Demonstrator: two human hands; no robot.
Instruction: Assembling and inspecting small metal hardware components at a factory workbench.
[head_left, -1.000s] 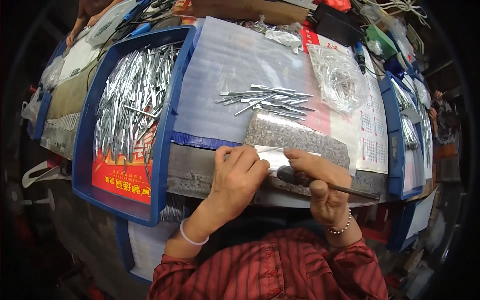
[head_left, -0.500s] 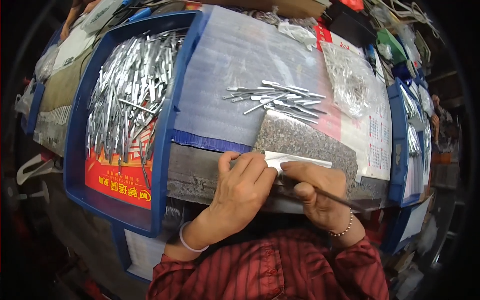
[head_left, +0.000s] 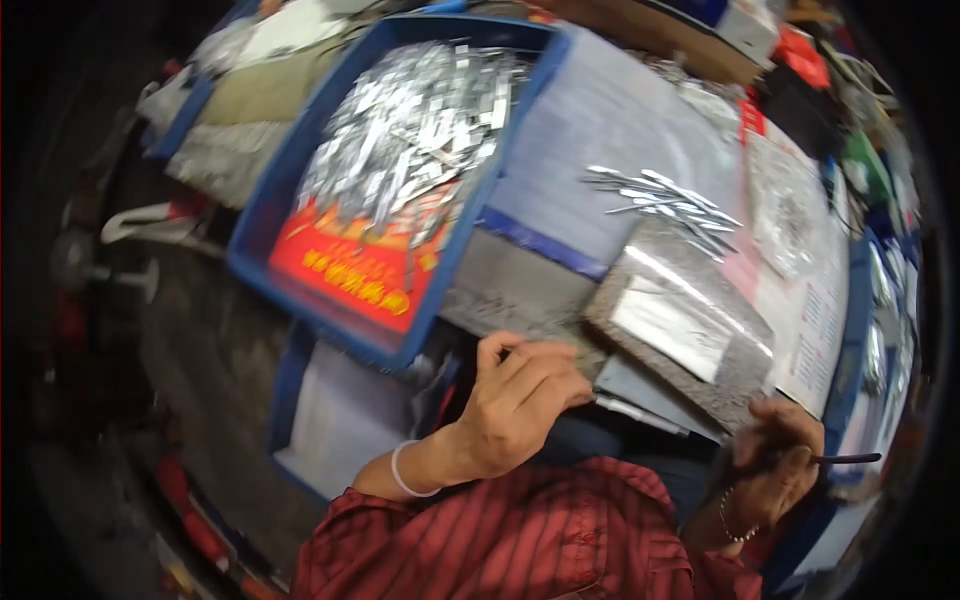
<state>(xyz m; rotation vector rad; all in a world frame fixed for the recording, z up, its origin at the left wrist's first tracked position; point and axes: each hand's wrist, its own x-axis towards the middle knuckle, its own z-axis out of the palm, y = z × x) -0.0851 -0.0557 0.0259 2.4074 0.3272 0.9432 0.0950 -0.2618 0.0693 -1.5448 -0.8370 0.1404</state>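
Note:
My left hand point(head_left: 525, 410) is closed in front of the bench edge, its fingertips pinching one end of a slim silver metal strip point(head_left: 640, 413). The strip points right, below the stone block point(head_left: 740, 365). Further right, my right hand point(head_left: 775, 455) is smeared by motion but closed round a thin dark rod point(head_left: 850, 459), whose tip sticks out to the right. A folded white sheet point(head_left: 670, 328) lies on the stone block. Just beyond the block, several silver strips point(head_left: 670, 203) lie in a loose pile on a plastic-covered grey sheet point(head_left: 590, 130).
A blue tray point(head_left: 425, 325) heaped with silver strips point(head_left: 410, 130) stands at left, a red printed sheet point(head_left: 340, 270) on its bottom. A clear bag point(head_left: 785, 210) lies at right. Another blue tray point(head_left: 868, 300) is beyond it. A lower blue bin point(head_left: 340, 410) sits at the near left.
The view has swung, and the scene sits further right and tilted. My hands have come apart; the right moved away rightward with the rod. The left has left the block, and the strip now shows.

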